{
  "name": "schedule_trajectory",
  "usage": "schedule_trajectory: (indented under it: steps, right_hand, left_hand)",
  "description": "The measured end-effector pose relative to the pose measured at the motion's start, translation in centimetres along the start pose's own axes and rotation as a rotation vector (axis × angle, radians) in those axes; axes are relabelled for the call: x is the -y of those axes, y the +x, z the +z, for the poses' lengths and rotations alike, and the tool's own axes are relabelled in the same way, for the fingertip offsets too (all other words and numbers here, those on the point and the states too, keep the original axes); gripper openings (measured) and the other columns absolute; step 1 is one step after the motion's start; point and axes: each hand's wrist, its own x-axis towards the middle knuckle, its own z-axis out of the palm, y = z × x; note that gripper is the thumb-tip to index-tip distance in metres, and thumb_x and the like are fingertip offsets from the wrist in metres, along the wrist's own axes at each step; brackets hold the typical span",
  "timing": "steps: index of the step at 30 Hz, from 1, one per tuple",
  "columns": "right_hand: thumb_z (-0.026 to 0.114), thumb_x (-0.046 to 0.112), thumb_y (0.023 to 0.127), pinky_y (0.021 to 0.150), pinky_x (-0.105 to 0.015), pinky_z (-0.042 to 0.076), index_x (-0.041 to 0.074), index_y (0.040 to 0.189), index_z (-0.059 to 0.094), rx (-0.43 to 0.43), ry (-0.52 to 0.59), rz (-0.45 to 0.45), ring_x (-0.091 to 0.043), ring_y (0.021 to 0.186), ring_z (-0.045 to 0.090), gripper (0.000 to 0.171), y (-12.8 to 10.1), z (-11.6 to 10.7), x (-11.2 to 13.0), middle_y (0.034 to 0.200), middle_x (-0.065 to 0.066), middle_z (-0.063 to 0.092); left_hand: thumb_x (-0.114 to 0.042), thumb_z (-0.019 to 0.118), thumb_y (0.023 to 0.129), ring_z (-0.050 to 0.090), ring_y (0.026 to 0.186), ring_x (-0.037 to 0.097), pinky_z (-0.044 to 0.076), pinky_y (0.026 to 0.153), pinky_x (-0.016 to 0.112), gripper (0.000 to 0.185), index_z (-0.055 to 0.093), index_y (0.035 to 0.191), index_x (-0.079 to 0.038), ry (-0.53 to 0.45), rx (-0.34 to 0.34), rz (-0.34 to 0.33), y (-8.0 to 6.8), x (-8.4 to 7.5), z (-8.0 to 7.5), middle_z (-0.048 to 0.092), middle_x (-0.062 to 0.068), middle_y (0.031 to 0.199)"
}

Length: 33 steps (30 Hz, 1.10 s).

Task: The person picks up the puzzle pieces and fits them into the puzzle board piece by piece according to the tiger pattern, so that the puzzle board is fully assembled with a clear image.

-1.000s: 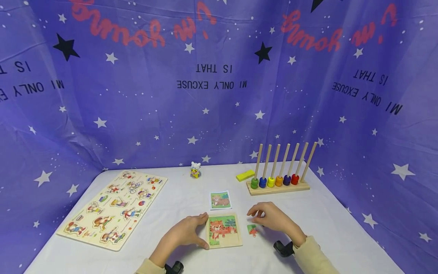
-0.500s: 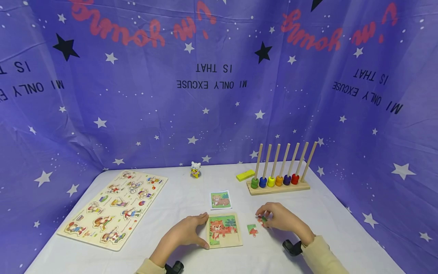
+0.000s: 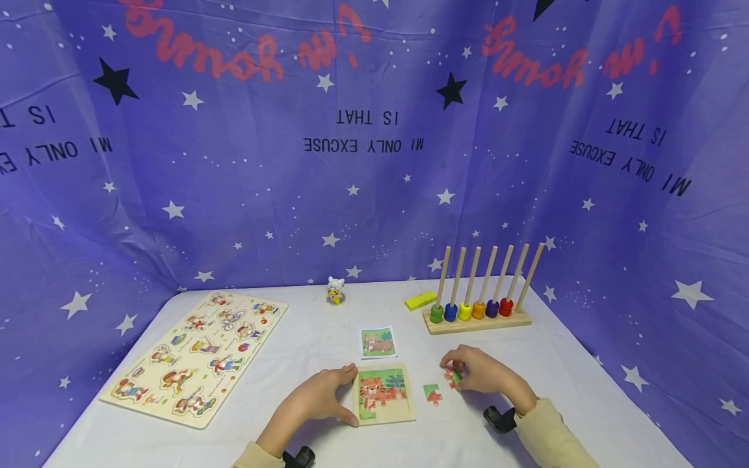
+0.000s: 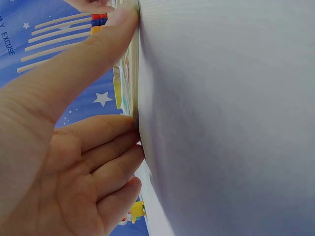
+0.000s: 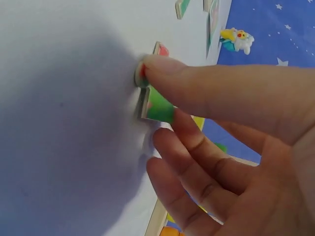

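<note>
A wooden puzzle board (image 3: 391,416) with a partly filled tiger picture lies at the front middle; its lower right shows bare wood. My left hand (image 3: 320,394) rests at its left side, thumb and fingertips spread along the edge, also seen in the left wrist view. To the right of the board, my right hand (image 3: 481,369) pinches a red and green puzzle piece (image 5: 160,105) between thumb and fingers, close over the table. Another puzzle piece (image 3: 433,393) lies between that hand and the board. Behind the board lies a tiger picture card (image 3: 378,342).
A large wooden picture board (image 3: 193,357) lies at the left. At the back right stands a peg rack (image 3: 476,322) with coloured beads, a yellow block (image 3: 420,299) beside it. A small toy figure (image 3: 335,290) stands at the back middle, before the star-printed cloth (image 3: 292,214).
My right hand has moved a little right, away from the piece near the board, and now pinches another puzzle piece. The left hand stays at the board's edge.
</note>
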Motion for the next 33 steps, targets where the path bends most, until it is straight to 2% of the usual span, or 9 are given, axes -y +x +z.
schedule_trajectory:
  steps: [9,14,23,29,33]
  right_hand:
    - [0.084,0.004,0.070,0.061,-0.025,0.045,0.010,0.091,0.063,-0.028,0.013,0.045,-0.016,0.075,0.050,0.030,-0.3,-0.5,0.2,0.084,-0.001,0.054]
    - [0.079,0.001,0.074,0.058,-0.023,0.046,0.010,0.087,0.062,-0.030,0.024,0.018,-0.010,0.069,0.051,0.024,-0.4,-0.8,0.1,0.079,0.001,0.059]
    - [0.072,-0.003,0.081,0.059,-0.022,0.048,0.012,0.089,0.060,-0.056,0.024,-0.038,-0.007,0.071,0.054,0.021,-0.4,-1.2,0.3,0.078,0.003,0.060]
    - [0.068,-0.005,0.082,0.060,-0.023,0.049,0.010,0.094,0.064,-0.078,0.033,-0.059,-0.008,0.074,0.055,0.020,0.1,-0.7,1.3,0.082,0.003,0.062]
    - [0.069,-0.004,0.083,0.062,-0.025,0.050,0.011,0.091,0.064,-0.092,0.041,-0.068,-0.008,0.075,0.055,0.018,0.5,-0.2,1.9,0.082,0.004,0.062]
  left_hand:
    - [-0.042,0.086,0.063,0.042,0.131,0.040,0.034,0.108,0.053,0.094,0.049,0.137,0.003,0.003,-0.004,-0.003,0.0,0.0,-0.1,0.044,0.018,0.145]
    - [-0.042,0.086,0.063,0.042,0.131,0.040,0.034,0.108,0.052,0.094,0.050,0.137,0.003,0.007,-0.004,-0.005,0.0,-0.1,-0.1,0.045,0.018,0.145]
    - [-0.042,0.086,0.062,0.042,0.131,0.040,0.034,0.108,0.053,0.095,0.049,0.137,0.003,0.001,-0.010,-0.007,0.0,-0.1,0.0,0.044,0.018,0.145]
    - [-0.043,0.086,0.062,0.042,0.130,0.042,0.034,0.108,0.054,0.095,0.050,0.137,0.003,0.005,-0.011,-0.013,-0.1,-0.1,0.0,0.044,0.017,0.145]
    - [-0.043,0.086,0.062,0.042,0.130,0.042,0.034,0.108,0.054,0.095,0.050,0.137,0.002,0.006,-0.013,-0.011,-0.1,0.0,0.0,0.045,0.017,0.145]
